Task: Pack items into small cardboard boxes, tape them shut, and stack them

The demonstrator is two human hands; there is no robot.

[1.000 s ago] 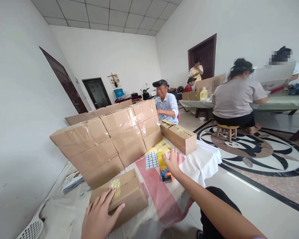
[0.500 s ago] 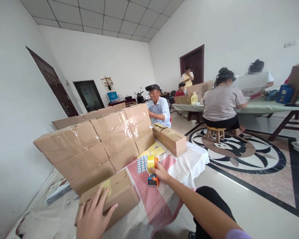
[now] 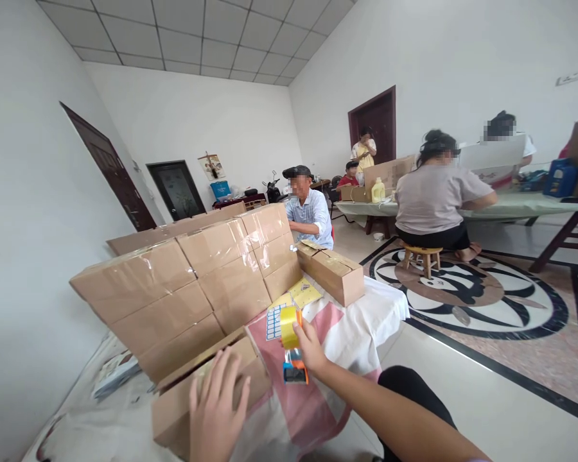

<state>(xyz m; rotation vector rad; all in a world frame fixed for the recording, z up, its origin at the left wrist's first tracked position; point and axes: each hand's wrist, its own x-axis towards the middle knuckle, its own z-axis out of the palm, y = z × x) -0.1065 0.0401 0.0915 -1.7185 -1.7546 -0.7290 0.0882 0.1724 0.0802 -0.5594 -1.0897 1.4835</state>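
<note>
My left hand (image 3: 219,401) lies with fingers spread on the top of a cardboard box (image 3: 256,367) at the near side of the table. A dark gap shows along the far edge of that box's top. In my right hand (image 3: 311,346) is a tape dispenser (image 3: 296,372) with an orange frame, loaded with a roll of yellow tape (image 3: 289,327). The dispenser is held above the cloth, right of the box and apart from it. Under and behind it lies a sheet of blue-edged labels (image 3: 273,323).
A wall of stacked, taped cardboard boxes (image 3: 205,279) stands behind my box. Another long box (image 3: 344,279) rests at the table's right end by yellow paper (image 3: 306,294). A person (image 3: 311,208) sits across; others work at a far table (image 3: 491,208).
My left hand has shifted right across the box top, and a gap at its far edge now shows. My right hand has brought the tape dispenser slightly nearer and lower.
</note>
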